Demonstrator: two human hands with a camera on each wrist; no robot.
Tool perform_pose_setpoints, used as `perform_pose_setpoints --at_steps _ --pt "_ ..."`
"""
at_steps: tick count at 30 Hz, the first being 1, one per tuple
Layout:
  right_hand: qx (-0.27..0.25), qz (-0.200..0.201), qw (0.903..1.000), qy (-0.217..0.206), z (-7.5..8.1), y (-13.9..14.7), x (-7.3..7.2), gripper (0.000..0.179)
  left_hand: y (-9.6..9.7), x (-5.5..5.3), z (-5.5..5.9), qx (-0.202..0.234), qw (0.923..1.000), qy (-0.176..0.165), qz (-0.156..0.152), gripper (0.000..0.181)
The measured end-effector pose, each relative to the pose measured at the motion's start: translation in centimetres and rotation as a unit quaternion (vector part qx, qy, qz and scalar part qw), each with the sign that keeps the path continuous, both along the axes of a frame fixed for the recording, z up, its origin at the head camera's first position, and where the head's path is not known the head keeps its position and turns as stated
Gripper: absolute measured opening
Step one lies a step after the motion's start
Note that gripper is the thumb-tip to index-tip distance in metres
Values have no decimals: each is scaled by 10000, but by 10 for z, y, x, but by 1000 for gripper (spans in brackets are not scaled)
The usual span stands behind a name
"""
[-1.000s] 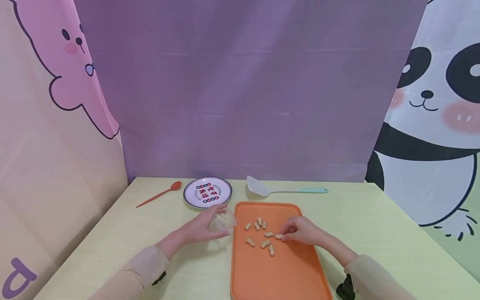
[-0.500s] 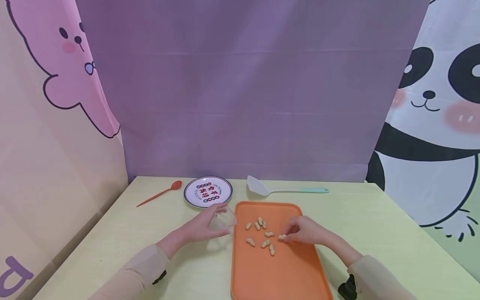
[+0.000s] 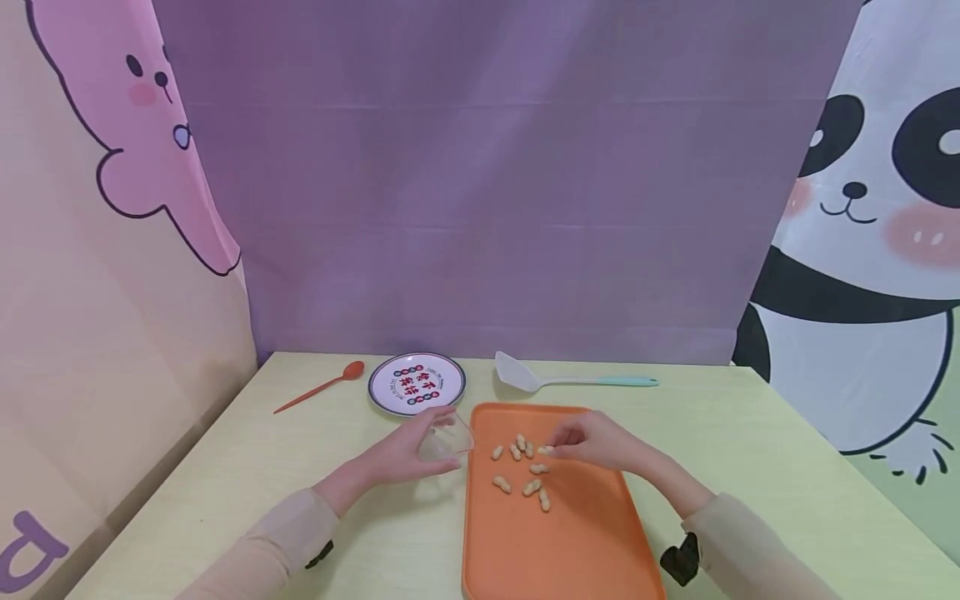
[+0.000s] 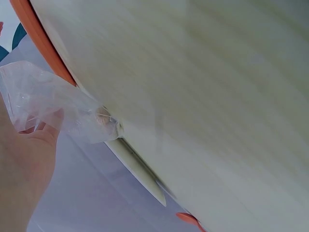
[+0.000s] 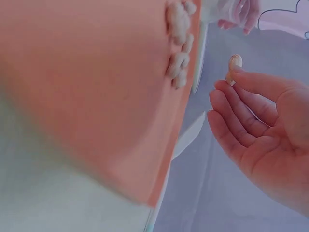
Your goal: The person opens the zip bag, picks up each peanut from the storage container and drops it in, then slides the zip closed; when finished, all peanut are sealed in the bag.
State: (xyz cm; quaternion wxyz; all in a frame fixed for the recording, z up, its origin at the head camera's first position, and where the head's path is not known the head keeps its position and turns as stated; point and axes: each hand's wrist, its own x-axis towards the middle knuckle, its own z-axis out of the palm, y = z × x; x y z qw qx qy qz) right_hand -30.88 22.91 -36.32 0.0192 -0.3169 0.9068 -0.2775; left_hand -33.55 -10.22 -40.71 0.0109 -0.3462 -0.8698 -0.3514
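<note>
My left hand (image 3: 405, 452) holds a clear plastic bag (image 3: 452, 439), its rim spread by the thumb and fingers beside the tray's left edge. A peanut-like lump (image 4: 102, 117) shows blurred at the bottom of the bag in the left wrist view. Over the orange tray (image 3: 558, 554), my right hand (image 3: 603, 444) pinches an unshelled peanut (image 5: 235, 65) between thumb and forefinger, raised off the tray. Several more peanuts (image 3: 532, 487) lie scattered on the tray to the left of that hand.
A white plate (image 3: 390, 387) with red lettering stands behind the left hand. Left of it lies a red spoon (image 3: 330, 385). A white spatula (image 3: 525, 380) with a mint handle lies beyond the tray. The purple cloth (image 3: 487, 208) hangs behind the table.
My right hand has lifted the pinched peanut off the tray and carried it left, toward the bag. The left hand and bag have hardly moved.
</note>
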Motion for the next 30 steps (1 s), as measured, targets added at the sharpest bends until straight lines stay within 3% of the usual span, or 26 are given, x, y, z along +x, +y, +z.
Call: perform_pose_setpoints --at_steps 8,18,23,30 --pt "-128 90 9999 -12 6 -28 0 11 0 1 -1 -9 10000 34 -22 83" --pt "-303 101 9978 -577 18 -70 -1 15 1 3 2 96 9999 -120 3 85" --pt "-458 308 9967 -589 18 -86 -3 13 2 3 1 96 9999 -78 -29 84" --pt "-478 410 9979 152 14 -103 -9 12 1 3 2 126 9999 63 -29 81"
